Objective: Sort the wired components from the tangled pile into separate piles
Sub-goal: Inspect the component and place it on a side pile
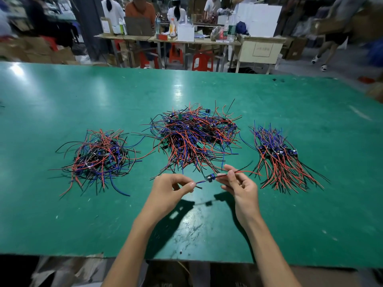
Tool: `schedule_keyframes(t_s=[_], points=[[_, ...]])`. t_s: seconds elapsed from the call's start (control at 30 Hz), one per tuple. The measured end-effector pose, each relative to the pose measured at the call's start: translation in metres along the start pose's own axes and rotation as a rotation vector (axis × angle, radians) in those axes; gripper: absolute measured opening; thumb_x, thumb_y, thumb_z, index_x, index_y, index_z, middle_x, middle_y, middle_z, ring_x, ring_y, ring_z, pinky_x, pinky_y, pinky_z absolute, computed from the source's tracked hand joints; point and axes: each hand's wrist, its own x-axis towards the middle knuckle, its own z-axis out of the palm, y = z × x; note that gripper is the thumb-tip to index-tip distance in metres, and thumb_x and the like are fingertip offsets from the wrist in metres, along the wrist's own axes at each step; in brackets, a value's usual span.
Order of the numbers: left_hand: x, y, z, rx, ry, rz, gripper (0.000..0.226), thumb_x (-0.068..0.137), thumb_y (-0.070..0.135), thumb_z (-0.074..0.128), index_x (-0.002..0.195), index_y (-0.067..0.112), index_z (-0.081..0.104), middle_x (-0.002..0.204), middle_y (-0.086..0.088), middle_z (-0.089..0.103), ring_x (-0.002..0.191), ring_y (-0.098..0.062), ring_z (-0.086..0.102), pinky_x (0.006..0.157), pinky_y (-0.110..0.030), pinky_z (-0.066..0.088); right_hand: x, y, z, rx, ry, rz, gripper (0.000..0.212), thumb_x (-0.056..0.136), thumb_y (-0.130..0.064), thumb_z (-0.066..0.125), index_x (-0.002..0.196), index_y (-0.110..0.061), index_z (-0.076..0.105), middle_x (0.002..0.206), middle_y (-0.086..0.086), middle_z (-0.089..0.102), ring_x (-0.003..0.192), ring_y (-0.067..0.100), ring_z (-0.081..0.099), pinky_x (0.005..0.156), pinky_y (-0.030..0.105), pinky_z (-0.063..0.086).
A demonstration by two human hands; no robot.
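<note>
Green table (83,96) scuffed and glossy. Beyond it, red stools (202,62) under cluttered workbenches (207,41). Seated people (141,9) behind, blurred.

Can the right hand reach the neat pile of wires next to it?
Probably yes. The neat pile lies just beside the right hand with bare green table between, but its grip holds a wired component.

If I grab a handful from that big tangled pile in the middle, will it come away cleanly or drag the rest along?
Probably drags. The middle pile is thin wires looped through each other, so neighbours likely snag. The wires look floppy: the piece held between the left hand and right hand bends. It seems light, being small boards on thin leads.
</note>
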Motion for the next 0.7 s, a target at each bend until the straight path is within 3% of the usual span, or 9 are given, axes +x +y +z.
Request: schedule_keyframes(t_s=[0.17,0.33,0.47,0.7], points=[[-0.006,-0.004,0.006,0.045,0.127,0.095,0.007,0.084,0.020,0.082,0.088,0.025,0.082,0.079,0.021,0.074,0.069,-0.001,0.066,0.065,-0.010,0.046,-0.001,-0.002,-0.003,0.043,-0.061,0.022,0.032,0.090,-0.029,0.064,0.117,-0.014,0.069,0.104,0.011,0.078,0.088,0.016,0.076,0.070,0.019,0.057],[-0.006,-0.005,0.009,0.109,0.150,0.116,0.007,0.088,0.025,0.077,0.094,0.025,0.081,0.085,0.019,0.074,0.083,-0.002,0.068,0.079,-0.028,0.056,-0.002,-0.004,-0.004,0.029,-0.069,0.024,0.027,0.091,-0.028,0.063,0.111,-0.012,0.068,0.101,0.011,0.078,0.080,0.014,0.073,0.068,0.018,0.055],[-0.007,-0.004,0.009,0.213,0.159,0.099,0.018,0.095,0.041,0.064,0.085,0.031,0.075,0.073,0.022,0.068,0.069,0.000,0.061,0.084,-0.040,0.051,-0.003,-0.004,0.002,-0.034,-0.023,0.015,0.030,0.088,-0.035,0.066,0.103,-0.009,0.069,0.091,0.008,0.078,0.066,0.011,0.067,0.061,0.018,0.053],[-0.006,-0.009,0.008,0.231,0.156,0.072,0.021,0.099,0.042,0.056,0.087,0.033,0.071,0.064,0.014,0.065,0.056,0.004,0.052,0.089,-0.050,0.048,-0.009,-0.007,0.006,-0.158,-0.144,0.034,0.028,0.091,-0.029,0.068,0.109,-0.008,0.060,0.099,0.009,0.079,0.078,0.027,0.076,0.065,0.024,0.057]])
